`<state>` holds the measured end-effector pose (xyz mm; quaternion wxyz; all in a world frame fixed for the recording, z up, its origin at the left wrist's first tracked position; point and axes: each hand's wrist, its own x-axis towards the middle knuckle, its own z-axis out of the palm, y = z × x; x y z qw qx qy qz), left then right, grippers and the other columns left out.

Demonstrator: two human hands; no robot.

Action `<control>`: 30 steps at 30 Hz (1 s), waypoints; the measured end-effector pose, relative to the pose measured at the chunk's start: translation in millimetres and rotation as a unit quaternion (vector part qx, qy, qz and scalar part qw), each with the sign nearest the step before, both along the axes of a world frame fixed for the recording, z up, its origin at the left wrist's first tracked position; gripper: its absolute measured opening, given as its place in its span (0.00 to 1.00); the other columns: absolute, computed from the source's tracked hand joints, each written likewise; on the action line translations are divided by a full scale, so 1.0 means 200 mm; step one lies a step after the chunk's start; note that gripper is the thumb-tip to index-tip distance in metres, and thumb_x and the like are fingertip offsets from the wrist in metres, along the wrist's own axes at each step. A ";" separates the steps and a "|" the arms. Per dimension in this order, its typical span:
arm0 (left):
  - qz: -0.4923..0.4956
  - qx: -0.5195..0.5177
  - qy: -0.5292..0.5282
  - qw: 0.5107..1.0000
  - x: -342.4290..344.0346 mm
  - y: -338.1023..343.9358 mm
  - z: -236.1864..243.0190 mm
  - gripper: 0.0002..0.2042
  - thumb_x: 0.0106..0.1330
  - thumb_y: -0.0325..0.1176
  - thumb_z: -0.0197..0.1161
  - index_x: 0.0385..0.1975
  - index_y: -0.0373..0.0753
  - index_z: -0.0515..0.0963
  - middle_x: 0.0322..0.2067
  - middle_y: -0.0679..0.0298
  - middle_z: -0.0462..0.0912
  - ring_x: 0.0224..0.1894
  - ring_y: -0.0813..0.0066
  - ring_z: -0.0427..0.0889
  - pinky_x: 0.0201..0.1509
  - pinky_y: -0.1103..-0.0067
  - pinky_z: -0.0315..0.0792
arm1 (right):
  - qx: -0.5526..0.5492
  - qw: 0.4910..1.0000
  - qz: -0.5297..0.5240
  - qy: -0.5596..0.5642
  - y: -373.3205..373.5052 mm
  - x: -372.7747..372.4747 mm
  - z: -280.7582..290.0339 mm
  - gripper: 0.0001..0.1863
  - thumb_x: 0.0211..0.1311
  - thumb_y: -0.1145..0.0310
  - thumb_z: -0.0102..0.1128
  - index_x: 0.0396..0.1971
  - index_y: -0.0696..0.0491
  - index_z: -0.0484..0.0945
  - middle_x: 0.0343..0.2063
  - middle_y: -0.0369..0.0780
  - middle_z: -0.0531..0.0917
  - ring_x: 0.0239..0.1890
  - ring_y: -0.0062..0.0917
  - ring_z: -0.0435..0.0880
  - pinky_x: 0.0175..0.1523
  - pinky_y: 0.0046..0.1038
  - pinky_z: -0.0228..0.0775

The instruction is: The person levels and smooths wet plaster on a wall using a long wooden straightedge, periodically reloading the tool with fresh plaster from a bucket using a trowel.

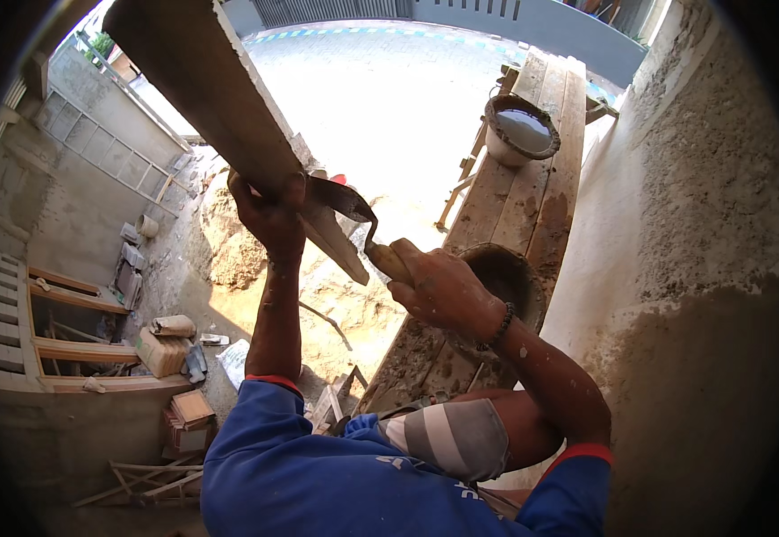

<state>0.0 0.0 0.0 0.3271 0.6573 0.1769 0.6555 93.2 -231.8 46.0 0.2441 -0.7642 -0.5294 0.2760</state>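
A long straight board (pixel 206 85) slants from the upper left down to a narrow end near the middle of the view. My left hand (pixel 270 217) is closed around it close to that end. In my right hand (pixel 447 285) is the wooden handle of a trowel (pixel 343 198), its bent neck leading to a dark blade. The blade lies against the board's edge, just beside my left fingers. Below my right hand sits a mortar-crusted bucket (pixel 525 285), partly hidden by the hand and wrist. What it holds is in shadow.
Mortar-smeared scaffold planks (pixel 506 204) run away along the plastered wall (pixel 707 179) at right, carrying a bucket (pixel 506 150) of water. Below lie a sand heap (pixel 228 233), bags (pixel 164 349) and stacked tiles (pixel 191 421). A ladder (pixel 103 148) leans at left.
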 end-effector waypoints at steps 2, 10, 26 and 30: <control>-0.060 -0.070 -0.081 0.992 -0.03 -0.03 0.12 0.25 0.46 0.26 0.69 0.45 0.34 0.67 0.37 0.63 0.72 0.39 0.74 0.70 0.45 0.78 0.68 | 0.003 1.000 0.026 0.004 0.05 0.01 -0.13 0.19 0.55 0.62 0.53 0.43 0.56 0.64 0.30 0.56 0.79 0.39 0.46 0.79 0.45 0.44 0.69; -0.016 0.063 -0.136 0.988 -0.22 -0.15 0.87 0.20 0.55 0.30 0.57 0.45 0.25 0.65 0.37 0.45 0.78 0.30 0.63 0.80 0.40 0.70 0.78 | -0.160 0.980 0.061 -0.099 0.36 0.22 -0.81 0.20 0.55 0.62 0.51 0.45 0.58 0.69 0.36 0.54 0.79 0.44 0.45 0.79 0.49 0.42 0.70; -0.137 0.185 -0.091 0.969 -0.05 -0.22 0.96 0.21 0.58 0.34 0.61 0.48 0.28 0.70 0.44 0.47 0.76 0.42 0.61 0.80 0.45 0.70 0.77 | -0.330 0.930 -0.112 -0.114 -0.80 0.31 0.09 0.27 0.50 0.62 0.59 0.51 0.56 0.68 0.33 0.52 0.78 0.40 0.47 0.76 0.46 0.44 0.65; -0.350 0.273 -0.135 0.886 0.14 -0.34 1.04 0.19 0.58 0.35 0.61 0.47 0.31 0.72 0.42 0.54 0.77 0.42 0.68 0.79 0.46 0.75 0.75 | -0.292 0.927 -0.097 -0.215 -0.88 0.28 -0.11 0.27 0.52 0.61 0.60 0.52 0.55 0.69 0.38 0.49 0.77 0.44 0.43 0.74 0.48 0.41 0.65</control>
